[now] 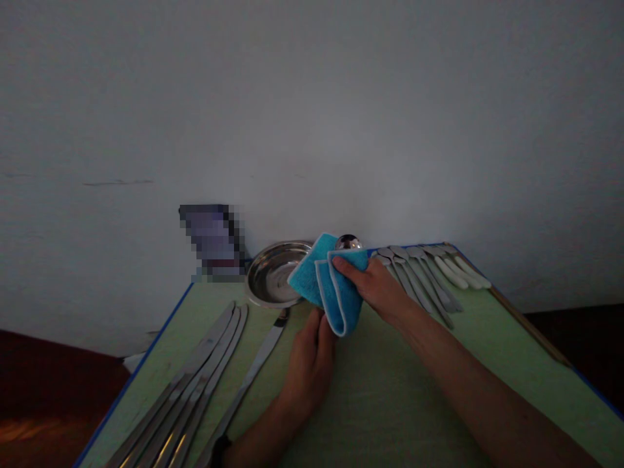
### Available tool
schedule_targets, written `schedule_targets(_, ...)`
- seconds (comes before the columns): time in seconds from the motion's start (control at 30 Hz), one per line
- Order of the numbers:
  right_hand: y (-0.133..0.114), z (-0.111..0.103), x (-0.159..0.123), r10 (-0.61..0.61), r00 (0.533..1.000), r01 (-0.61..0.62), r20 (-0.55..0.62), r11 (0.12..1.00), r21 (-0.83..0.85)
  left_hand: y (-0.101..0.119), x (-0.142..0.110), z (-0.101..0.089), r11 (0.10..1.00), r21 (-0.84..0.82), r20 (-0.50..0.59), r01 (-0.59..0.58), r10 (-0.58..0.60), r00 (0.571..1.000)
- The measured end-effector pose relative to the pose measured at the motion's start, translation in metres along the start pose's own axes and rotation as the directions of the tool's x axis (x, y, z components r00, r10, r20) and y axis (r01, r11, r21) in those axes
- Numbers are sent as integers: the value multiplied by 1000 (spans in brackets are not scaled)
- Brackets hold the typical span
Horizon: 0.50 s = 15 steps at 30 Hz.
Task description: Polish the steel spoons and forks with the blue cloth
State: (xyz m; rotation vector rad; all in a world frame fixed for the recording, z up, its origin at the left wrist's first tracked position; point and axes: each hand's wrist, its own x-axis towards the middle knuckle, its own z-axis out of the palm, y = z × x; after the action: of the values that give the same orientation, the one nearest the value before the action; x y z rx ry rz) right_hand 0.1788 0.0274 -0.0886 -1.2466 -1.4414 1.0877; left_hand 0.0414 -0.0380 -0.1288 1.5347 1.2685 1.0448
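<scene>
A blue cloth [341,292] with pale edging is wrapped around a shiny spoon, whose rounded metal bowl [349,242] sticks out above it. My right hand [373,286] is closed on the cloth, thumb on top, just below the spoon's bowl. Lower down, my left hand [309,364] is closed at the cloth's bottom edge, in line with the spoon; the handle in its fingers is hidden. Behind the cloth's left side stands a round metal dish [256,283], partly covered. A single table knife [260,357] lies left of my left hand, its tip near the dish.
Several table knives [195,377] lie side by side on the left of the green table [390,403]. Several spoons [414,279] and white-handled utensils [458,270] lie at the back right. A blurred-out device [212,237] leans against the wall [312,130].
</scene>
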Motion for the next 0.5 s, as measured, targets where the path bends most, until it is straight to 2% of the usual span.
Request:
schedule_targets(0.2, 0, 8, -2, 33, 980, -50, 195, 995, 85, 0, 1, 0, 997, -73, -46, 25, -28, 999)
schedule_targets(0.3, -2, -1, 0, 30, 990, -38, 135, 998, 55, 3, -2, 2, 984, -173, -17, 31, -35, 999)
schedule_targets(0.37, -8, -17, 1, 32, 993, -33, 113, 999, 9, 5, -4, 4, 968, -248, -8, 36, -40, 999)
schedule_targets(0.4, -12, -27, 1, 44, 989, -39, 143, 998, -41, 5, -5, 4, 960, -276, -9, 39, -43, 999)
schedule_targets(0.43, -17, -37, 0, 64, 973, -40, 220, 993, -108, 6, -5, 4, 956, -292, -12, 40, -46, 999)
schedule_targets(0.47, -22, -47, -1, 97, 937, -33, 337, 981, -191, 6, -6, 4, 954, -297, -18, 39, -47, 999)
schedule_targets(0.5, -27, -56, -3, 129, 905, -36, 405, 972, -230, 5, -6, 3, 952, -304, -23, 36, -45, 999)
